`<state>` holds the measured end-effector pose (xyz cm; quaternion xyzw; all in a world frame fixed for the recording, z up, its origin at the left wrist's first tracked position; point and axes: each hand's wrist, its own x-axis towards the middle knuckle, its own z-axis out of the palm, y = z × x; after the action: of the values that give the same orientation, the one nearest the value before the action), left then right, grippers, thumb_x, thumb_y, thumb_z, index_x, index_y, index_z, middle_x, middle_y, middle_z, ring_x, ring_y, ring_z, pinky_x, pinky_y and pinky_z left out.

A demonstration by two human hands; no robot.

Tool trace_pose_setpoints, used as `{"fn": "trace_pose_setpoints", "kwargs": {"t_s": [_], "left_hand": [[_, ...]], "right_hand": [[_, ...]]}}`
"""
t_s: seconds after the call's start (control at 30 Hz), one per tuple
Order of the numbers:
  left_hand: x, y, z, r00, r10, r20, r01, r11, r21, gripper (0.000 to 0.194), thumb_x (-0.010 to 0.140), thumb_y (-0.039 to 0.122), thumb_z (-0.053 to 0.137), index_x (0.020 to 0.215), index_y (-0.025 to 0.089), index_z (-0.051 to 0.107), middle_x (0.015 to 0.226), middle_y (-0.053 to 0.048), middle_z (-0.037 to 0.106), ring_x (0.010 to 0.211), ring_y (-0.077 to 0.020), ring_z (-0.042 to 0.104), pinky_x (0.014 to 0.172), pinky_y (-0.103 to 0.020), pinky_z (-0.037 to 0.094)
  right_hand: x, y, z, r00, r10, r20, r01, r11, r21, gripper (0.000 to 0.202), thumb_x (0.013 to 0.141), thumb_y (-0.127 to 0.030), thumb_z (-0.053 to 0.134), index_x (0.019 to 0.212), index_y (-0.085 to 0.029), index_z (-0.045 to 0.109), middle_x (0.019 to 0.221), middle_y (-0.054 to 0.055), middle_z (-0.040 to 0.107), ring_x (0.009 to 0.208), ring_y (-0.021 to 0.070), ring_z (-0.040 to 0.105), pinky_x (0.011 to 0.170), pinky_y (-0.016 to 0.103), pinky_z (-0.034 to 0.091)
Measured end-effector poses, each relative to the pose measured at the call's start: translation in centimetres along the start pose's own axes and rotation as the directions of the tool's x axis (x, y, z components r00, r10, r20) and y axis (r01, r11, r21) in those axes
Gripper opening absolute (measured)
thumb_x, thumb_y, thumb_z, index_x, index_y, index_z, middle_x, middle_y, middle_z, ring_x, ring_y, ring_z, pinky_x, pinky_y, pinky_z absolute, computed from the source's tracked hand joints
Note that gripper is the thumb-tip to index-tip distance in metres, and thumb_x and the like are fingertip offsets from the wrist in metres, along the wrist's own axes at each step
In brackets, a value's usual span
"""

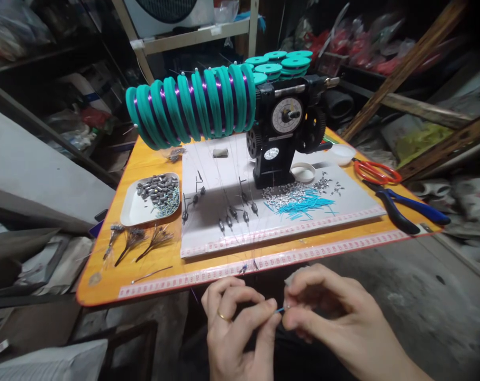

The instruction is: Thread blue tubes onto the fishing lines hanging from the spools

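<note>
In front of the table edge, my left hand (240, 328) pinches a short thin blue tube (280, 310) between thumb and index finger. A ring sits on one of its fingers. My right hand (331, 312) is closed at the tube's other end, thumb and fingertip almost together; what they grip there is too small to make out. Something greyish wraps its index fingertip. Just beyond my hands, small dark pieces (243, 269) lie on thin line at the table edge. More blue tubes (303, 203) are piled on the white board beside small silvery beads (281, 194).
A black winding machine (275, 132) carries a row of green spools (192, 106). Weights (233, 211) on lines rest on the white board (211, 235). A white tray (126, 214) of dark sinkers stands left. Red-handled scissors (377, 172) and blue-and-black pliers (406, 206) lie right.
</note>
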<state>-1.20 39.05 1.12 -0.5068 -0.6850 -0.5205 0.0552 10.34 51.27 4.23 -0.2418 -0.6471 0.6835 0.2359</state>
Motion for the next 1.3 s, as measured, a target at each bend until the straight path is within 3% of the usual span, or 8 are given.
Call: {"fn": "trace_pose_setpoints", "kwargs": {"t_s": [0.1,0.3,0.47,0.6,0.73,0.9,1.1,1.3], "left_hand": [[0.2,-0.2,-0.2,0.999,0.039,0.026,-0.039,0.999,-0.001,0.024,0.081,0.005,0.066,0.093,0.026,0.068,0.08,-0.001,0.066,0.093,-0.023,0.056,0.084,-0.041,0.045],[0.9,-0.3,-0.8,0.994,0.086,0.065,-0.089,0.995,0.051,0.022,0.086,0.02,0.068,0.108,0.023,0.065,0.076,0.001,0.073,0.083,-0.021,0.064,0.083,-0.041,0.045],[1.2,0.1,-1.1,0.993,0.096,0.072,-0.094,0.995,-0.029,0.01,0.087,0.015,0.066,0.091,0.024,0.065,0.071,0.003,0.072,0.076,-0.0185,0.065,0.079,-0.038,0.044],[1.2,0.6,-0.7,0.999,0.011,0.038,-0.008,0.997,-0.081,0.006,0.092,0.019,0.062,0.088,0.023,0.065,0.072,0.003,0.072,0.074,-0.0171,0.065,0.079,-0.038,0.045],[1.3,0.9,-0.2,0.998,-0.067,0.018,0.07,0.969,-0.239,0.006,0.091,0.021,0.065,0.086,0.021,0.068,0.072,0.001,0.072,0.074,-0.0168,0.063,0.072,-0.035,0.05],[1.1,0.8,0.0,0.987,-0.159,0.02,0.152,0.886,-0.437,0.004,0.085,0.025,0.072,0.082,0.022,0.072,0.069,-0.001,0.071,0.072,-0.0176,0.062,0.068,-0.034,0.053],[1.0,0.6,-0.1,0.984,-0.176,0.033,0.171,0.87,-0.462,0.003,0.085,0.02,0.071,0.082,0.021,0.071,0.069,-0.001,0.069,0.071,-0.0165,0.06,0.068,-0.034,0.051],[1.5,0.5,-1.0,0.994,-0.077,0.081,0.099,0.938,-0.332,0.008,0.083,0.013,0.066,0.08,0.019,0.064,0.067,0.001,0.066,0.063,-0.0137,0.06,0.071,-0.034,0.046]], "right_hand": [[0.1,0.0,0.1,0.996,0.078,0.052,-0.082,0.994,0.069,0.015,0.069,-0.02,0.083,0.078,-0.022,0.072,0.069,-0.002,0.064,0.047,0.0082,0.06,0.043,0.015,0.052],[0.2,-0.8,-0.1,0.995,0.079,0.055,-0.082,0.995,0.056,0.012,0.068,-0.021,0.084,0.068,-0.02,0.072,0.067,-0.001,0.062,0.044,0.0081,0.058,0.041,0.015,0.051],[0.2,-0.7,-0.3,0.998,0.021,0.054,-0.021,1.0,0.0,0.011,0.069,-0.02,0.084,0.07,-0.022,0.073,0.066,-0.002,0.063,0.045,0.0085,0.058,0.042,0.016,0.051],[-0.1,-0.6,0.2,1.0,-0.02,-0.013,0.019,0.999,-0.045,0.015,0.067,-0.022,0.085,0.078,-0.024,0.075,0.066,-0.001,0.067,0.048,0.0105,0.06,0.043,0.018,0.051],[-0.5,-0.8,1.1,0.99,0.065,-0.123,-0.065,0.998,0.005,0.029,0.059,-0.024,0.089,0.083,-0.025,0.073,0.064,-0.002,0.068,0.054,0.0111,0.062,0.048,0.017,0.051],[-0.7,-0.4,0.7,0.999,0.005,-0.045,-0.004,1.0,0.03,0.042,0.048,-0.017,0.094,0.081,-0.025,0.07,0.064,-0.003,0.067,0.052,0.0109,0.06,0.048,0.017,0.052],[-0.9,-0.1,-1.1,0.973,-0.226,0.038,0.229,0.965,-0.126,0.033,0.068,-0.021,0.086,0.096,-0.032,0.071,0.075,-0.003,0.068,0.056,0.012,0.062,0.055,0.021,0.055],[-0.5,-0.3,-1.5,0.947,-0.293,0.128,0.32,0.876,-0.362,0.008,0.087,-0.022,0.069,0.08,-0.027,0.067,0.073,-0.004,0.07,0.067,0.0109,0.068,0.063,0.017,0.054]]}}
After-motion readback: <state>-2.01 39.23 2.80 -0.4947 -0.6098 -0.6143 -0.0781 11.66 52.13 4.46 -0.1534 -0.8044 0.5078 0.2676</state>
